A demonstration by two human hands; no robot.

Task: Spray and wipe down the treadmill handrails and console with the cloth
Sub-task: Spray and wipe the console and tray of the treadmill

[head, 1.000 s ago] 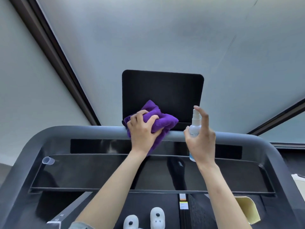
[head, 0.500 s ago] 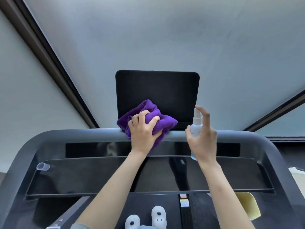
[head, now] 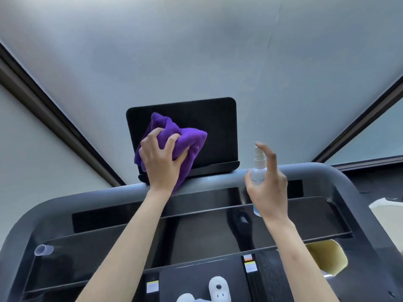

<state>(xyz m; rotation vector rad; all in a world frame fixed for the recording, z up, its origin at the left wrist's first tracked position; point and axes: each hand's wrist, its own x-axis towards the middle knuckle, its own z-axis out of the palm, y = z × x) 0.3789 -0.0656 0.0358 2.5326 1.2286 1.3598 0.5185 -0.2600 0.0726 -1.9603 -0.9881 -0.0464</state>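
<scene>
Left hand point(head: 162, 162) grips a bunched purple cloth point(head: 174, 136), fingers curled into its folds, and presses it against the lower left part of the black screen point(head: 216, 127). The cloth's lower edge hangs down to the grey top rail point(head: 218, 184) of the console, just below the screen's ledge. Further left, low on the console, a small clear tube point(head: 43, 250) sticks out of the dark glossy panel point(head: 196, 232). Right hand point(head: 269, 188) holds a small white spray bottle point(head: 258, 164) upright in front of the rail, thumb and lower fingers wrapped round its body, index finger arched over the nozzle top. The bottle stands apart from the screen, to its right. Behind the right forearm lies something yellow point(head: 327, 256).
</scene>
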